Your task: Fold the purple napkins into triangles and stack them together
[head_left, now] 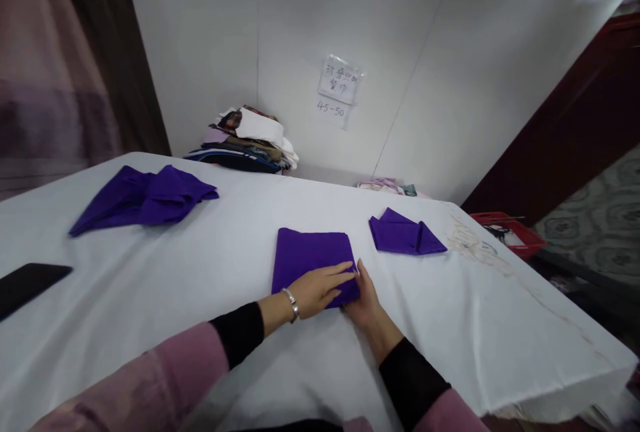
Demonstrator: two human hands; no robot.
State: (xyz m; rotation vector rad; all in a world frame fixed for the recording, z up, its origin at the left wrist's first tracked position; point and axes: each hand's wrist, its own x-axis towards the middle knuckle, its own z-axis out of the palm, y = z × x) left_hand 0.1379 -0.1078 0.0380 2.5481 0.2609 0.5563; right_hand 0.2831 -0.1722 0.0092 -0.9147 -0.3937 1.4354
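Note:
A purple cloth napkin, folded into a square, lies flat on the white-covered table in front of me. My left hand, with a bracelet at the wrist, rests across its lower right part, fingers stretched out and flat. At the right edge, my right hand holds the napkin's side, thumb upward and the other fingers partly hidden by the cloth. Another purple napkin, folded with a raised point, sits to the right. Further left lies a loose, crumpled purple napkin.
A stack of folded clothes stands against the wall behind the table. A black flat object lies at the left edge. Beyond the right edge is a red basket. Handwritten paper signs hang on the wall.

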